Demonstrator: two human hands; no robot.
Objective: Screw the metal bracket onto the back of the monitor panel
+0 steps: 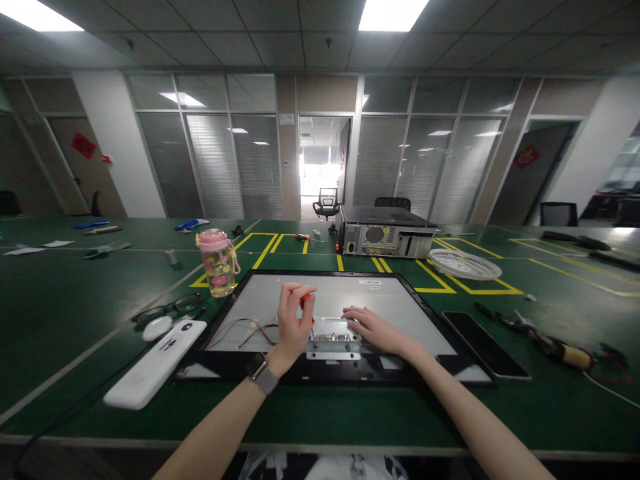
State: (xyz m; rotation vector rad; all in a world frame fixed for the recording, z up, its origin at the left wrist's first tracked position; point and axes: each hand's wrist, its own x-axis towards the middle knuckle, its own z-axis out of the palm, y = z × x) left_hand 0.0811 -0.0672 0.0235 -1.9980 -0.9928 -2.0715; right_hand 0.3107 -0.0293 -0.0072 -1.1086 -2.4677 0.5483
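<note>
My left hand [295, 320], with a watch on its wrist, is closed round the red-and-black handle of a screwdriver [305, 301]. The tool stands upright over the left side of a metal bracket [334, 347]. My right hand [370, 328] lies with its fingers spread on the bracket's right edge. Beneath both is a large flat display panel [400, 303] with a black frame, its grey back facing up. Thin wires [245, 327] run over the panel left of my left hand.
Left of the panel are a pink-lidded bottle [217, 263], glasses [177, 307], a white mouse [157, 329] and a white power bank [155, 367]. A computer case [387, 233] and white basket [465, 265] stand behind. At right lie a black phone [485, 343] and a wire spool [575, 357].
</note>
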